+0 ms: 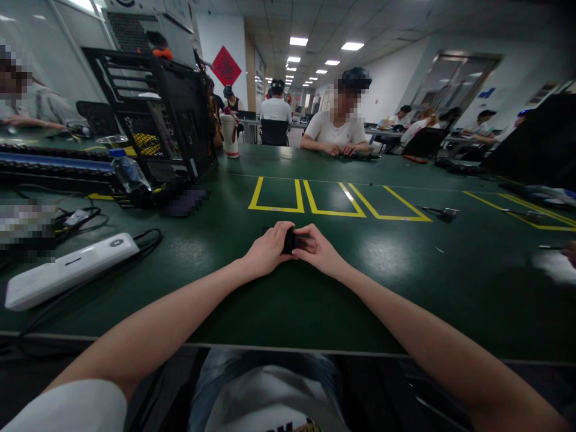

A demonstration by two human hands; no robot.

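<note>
Between my two hands, over the middle of the green table (279, 312), is a small black block-like object (289, 240). My left hand (269, 247) wraps round it from the left, thumb below and fingers above. From the right, the fingertips and thumb of my right hand (315, 247) pinch its near side. Most of the object is covered by my fingers, so its exact kind cannot be made out. Yellow tape outlines (276, 210) lie on the tabletop just beyond my hands.
A white power strip (74, 267) with black cables lies at the left. Behind it stand an open black computer case (157, 114), a plastic bottle (128, 171) and a white cup (230, 135). A screwdriver-like tool (443, 212) lies right. A person (337, 129) works opposite.
</note>
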